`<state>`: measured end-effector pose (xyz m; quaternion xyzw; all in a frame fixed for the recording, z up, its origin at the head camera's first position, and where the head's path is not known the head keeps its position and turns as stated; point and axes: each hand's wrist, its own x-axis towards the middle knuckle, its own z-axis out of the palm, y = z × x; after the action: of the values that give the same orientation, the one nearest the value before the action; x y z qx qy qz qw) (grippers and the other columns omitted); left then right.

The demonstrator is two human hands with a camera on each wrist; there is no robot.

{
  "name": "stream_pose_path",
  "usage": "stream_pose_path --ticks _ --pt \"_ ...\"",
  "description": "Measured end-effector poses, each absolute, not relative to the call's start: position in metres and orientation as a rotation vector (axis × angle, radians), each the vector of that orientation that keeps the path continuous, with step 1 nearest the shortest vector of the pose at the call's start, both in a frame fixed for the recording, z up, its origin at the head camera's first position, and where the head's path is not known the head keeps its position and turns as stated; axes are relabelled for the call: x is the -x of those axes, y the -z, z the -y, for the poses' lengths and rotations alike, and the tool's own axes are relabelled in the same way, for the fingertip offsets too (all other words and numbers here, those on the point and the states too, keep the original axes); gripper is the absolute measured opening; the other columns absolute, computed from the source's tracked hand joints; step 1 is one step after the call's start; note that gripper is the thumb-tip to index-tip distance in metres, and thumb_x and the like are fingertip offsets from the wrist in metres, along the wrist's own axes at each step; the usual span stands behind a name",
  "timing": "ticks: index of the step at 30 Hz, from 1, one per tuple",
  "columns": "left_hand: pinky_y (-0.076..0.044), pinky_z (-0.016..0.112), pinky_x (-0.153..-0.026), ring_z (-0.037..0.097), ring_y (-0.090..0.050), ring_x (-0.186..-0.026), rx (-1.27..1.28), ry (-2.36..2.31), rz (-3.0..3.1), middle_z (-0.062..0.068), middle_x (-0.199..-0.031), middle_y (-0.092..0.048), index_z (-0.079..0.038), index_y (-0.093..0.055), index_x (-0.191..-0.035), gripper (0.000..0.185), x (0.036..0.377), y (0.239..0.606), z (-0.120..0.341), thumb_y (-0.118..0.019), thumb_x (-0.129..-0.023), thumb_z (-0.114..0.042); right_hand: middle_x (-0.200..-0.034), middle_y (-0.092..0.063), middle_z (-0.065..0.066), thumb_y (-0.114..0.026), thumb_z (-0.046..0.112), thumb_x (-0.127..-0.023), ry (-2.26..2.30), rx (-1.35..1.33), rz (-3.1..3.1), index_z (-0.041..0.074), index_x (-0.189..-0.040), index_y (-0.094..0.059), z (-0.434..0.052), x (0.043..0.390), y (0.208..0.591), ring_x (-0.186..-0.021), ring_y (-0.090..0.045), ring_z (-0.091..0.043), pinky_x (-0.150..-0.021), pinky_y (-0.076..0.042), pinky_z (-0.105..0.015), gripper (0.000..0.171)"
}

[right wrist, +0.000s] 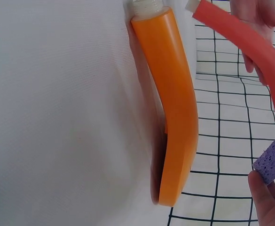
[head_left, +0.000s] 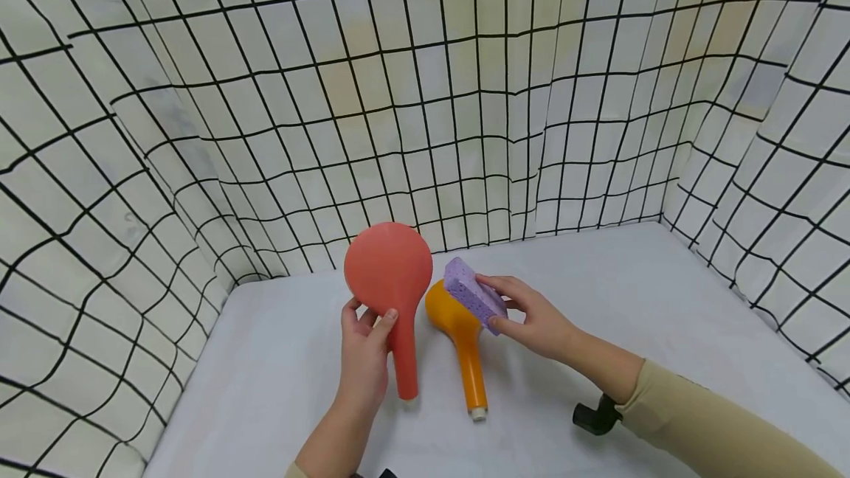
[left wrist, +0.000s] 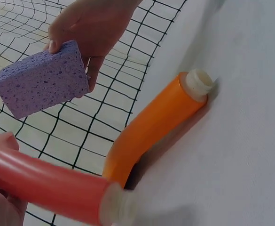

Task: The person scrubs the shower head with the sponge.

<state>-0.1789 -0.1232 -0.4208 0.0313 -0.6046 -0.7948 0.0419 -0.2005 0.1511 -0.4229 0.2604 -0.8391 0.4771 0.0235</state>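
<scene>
The sponge (left wrist: 45,82) looks rough, the orange showerhead (right wrist: 179,103) glossy plastic.

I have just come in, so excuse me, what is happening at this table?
A person is holding two things above the white table. Their left hand grips the red shower head by its handle, and their right hand holds a purple sponge. The sponge and the red shower head are apart in the head view. An orange shower head lies on the table, with neither hand holding it.
</scene>
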Motion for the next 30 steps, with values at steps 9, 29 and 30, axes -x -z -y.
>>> stream_pose_path --ticks 9,29,30 --pt "-0.054 0.04 -0.092 0.028 -0.052 -0.123 -0.147 2.49 1.778 0.001 -0.143 -0.043 -0.029 -0.012 -0.151 0.066 0.1804 0.4146 0.1219 -0.055 -0.101 -0.025 -0.145 -0.049 0.001 -0.068 0.016 -0.092 -1.459 -0.807 2.584 0.032 -0.15 -0.043 -0.1481 0.2005 0.4207 -0.126 -0.049 -0.021 -0.102 -0.048 -0.046 0.065" --pt "-0.055 0.04 -0.091 0.029 -0.064 -0.113 -0.101 2.493 1.715 0.009 -0.138 -0.054 -0.03 -0.019 -0.154 0.071 0.184 0.4122 0.1166 -0.06 -0.099 -0.012 -0.147 -0.045 0.002 -0.069 0.018 -0.092 -1.408 -0.808 2.569 0.034 -0.149 -0.044 -0.1494 0.203 0.4192 -0.13 -0.048 -0.024 -0.102 -0.048 -0.048 0.065" --pt "-0.055 0.04 -0.091 0.029 -0.065 -0.112 -0.088 2.505 1.706 0.008 -0.137 -0.055 -0.032 -0.019 -0.155 0.072 0.1846 0.4122 0.1169 -0.06 -0.099 -0.011 -0.148 -0.044 0.002 -0.069 0.019 -0.092 -1.39 -0.805 2.572 0.035 -0.149 -0.045 -0.1491 0.2037 0.4189 -0.131 -0.047 -0.025 -0.102 -0.047 -0.048 0.064"
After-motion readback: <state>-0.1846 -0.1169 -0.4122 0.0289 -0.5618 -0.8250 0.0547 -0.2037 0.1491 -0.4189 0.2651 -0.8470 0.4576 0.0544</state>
